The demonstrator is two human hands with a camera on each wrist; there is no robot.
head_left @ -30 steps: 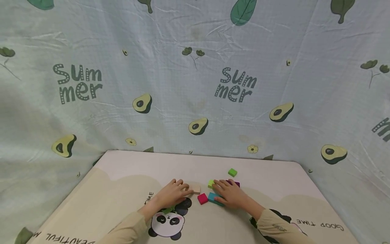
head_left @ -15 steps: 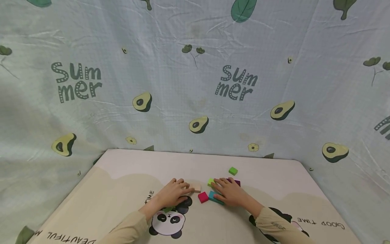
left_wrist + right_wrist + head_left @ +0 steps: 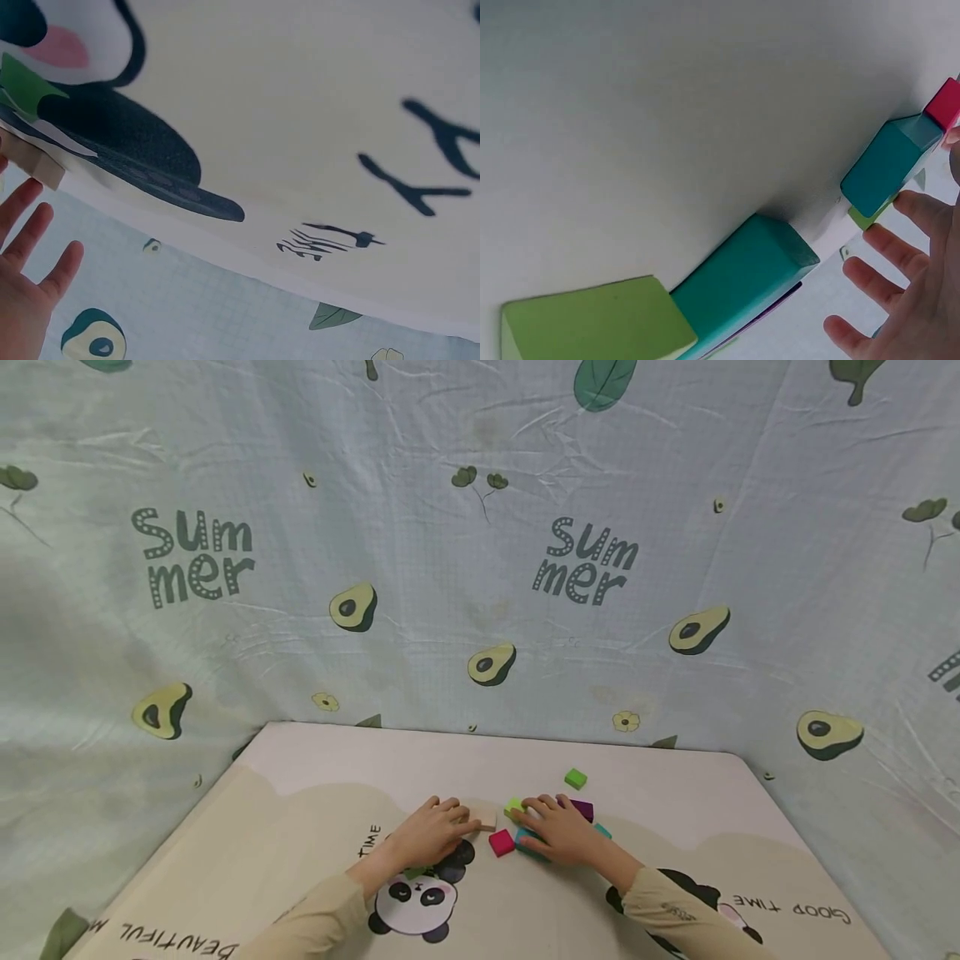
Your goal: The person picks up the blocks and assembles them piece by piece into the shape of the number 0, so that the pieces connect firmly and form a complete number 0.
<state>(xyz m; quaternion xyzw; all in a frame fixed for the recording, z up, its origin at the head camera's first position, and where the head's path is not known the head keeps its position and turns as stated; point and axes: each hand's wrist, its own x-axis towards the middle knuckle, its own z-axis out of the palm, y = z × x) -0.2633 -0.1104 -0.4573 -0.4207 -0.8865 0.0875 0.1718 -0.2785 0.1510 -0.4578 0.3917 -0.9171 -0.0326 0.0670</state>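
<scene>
In the head view my left hand (image 3: 433,829) lies low over the table, its fingertips at a pale wooden block (image 3: 487,819). The left wrist view shows those fingers spread below the wooden block (image 3: 34,161); the thumb is out of sight. My right hand (image 3: 561,835) reaches over a group of blocks with fingers fairly straight. Its fingertips touch a light green block (image 3: 513,810). Partly beneath this hand is a teal block (image 3: 889,161), with a red block (image 3: 502,842) beside it. A purple block (image 3: 582,810) sits just behind the hand.
A bright green block (image 3: 576,778) lies farther back. Another teal block (image 3: 603,831) is right of my right hand, near a green block (image 3: 592,322) in the right wrist view. A printed cloth (image 3: 420,677) hangs behind the table (image 3: 315,760).
My right hand has shifted slightly left, and the light green block has moved left with it. The second teal block now shows beside the hand. My left hand stays by the wooden block.
</scene>
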